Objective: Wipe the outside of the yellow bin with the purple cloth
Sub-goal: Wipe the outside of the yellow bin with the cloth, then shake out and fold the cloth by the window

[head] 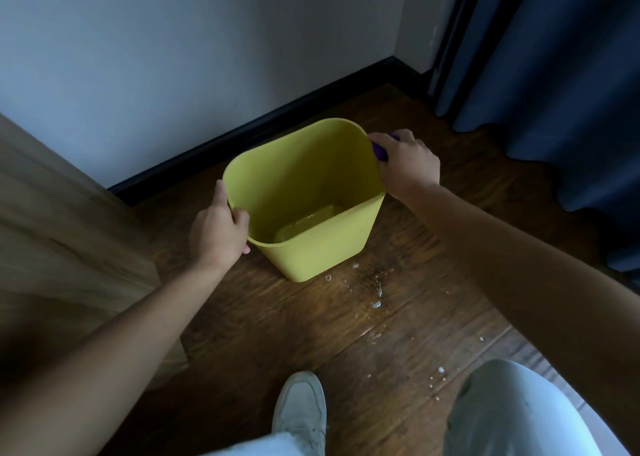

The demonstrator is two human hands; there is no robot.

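Note:
The yellow bin (322, 251) stands upright on the dark wooden floor, open and with a little liquid at its bottom. My left hand (218, 229) grips the rim at the bin's left side, thumb inside. My right hand (407, 163) presses the purple cloth (380, 151) against the outside of the bin's right wall near the top. Only a small part of the cloth shows beside my fingers; the rest is hidden under my hand.
Foamy wet spots (375, 294) lie on the floor in front of the bin. A wooden cabinet side (59, 230) stands at the left, a white wall with dark skirting (242, 133) behind, and blue curtains (554, 75) at the right. My shoe (300, 410) and knee (512, 410) are below.

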